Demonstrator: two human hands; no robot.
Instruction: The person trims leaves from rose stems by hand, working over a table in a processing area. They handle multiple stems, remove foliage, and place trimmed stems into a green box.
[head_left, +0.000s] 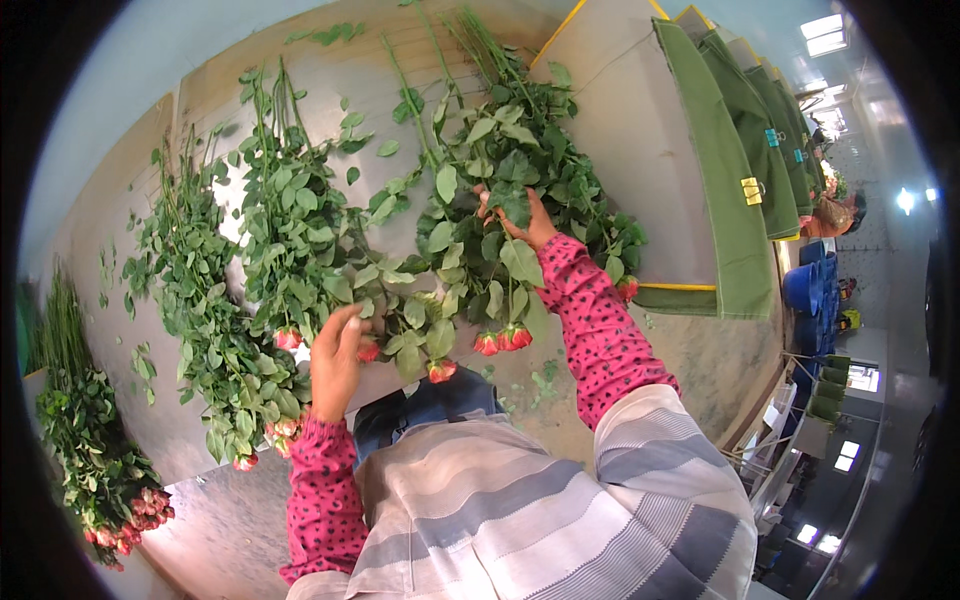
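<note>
Long-stemmed roses lie across a grey metal table, with their orange-red blooms towards me. My right hand (529, 223) is among the leaves of the right pile (559, 161), its fingers curled around rose stems; leaves partly cover the fingers. Below it hang two rose blooms (500, 340). My left hand (336, 360) is at the table's near edge, beside a rose bloom (367, 349) and leaves. Its fingertips are partly behind foliage, so I cannot tell whether it grips a stem. Another rose bloom (442, 370) hangs between my hands.
Two more rose bunches lie left of centre, the nearer one (289, 195) beside the other (202, 277). A large bunch (94, 450) is at far left. Green cloth-covered dividers (720, 165) with clips stand at right. Beyond are blue buckets (806, 289) and a person (836, 214).
</note>
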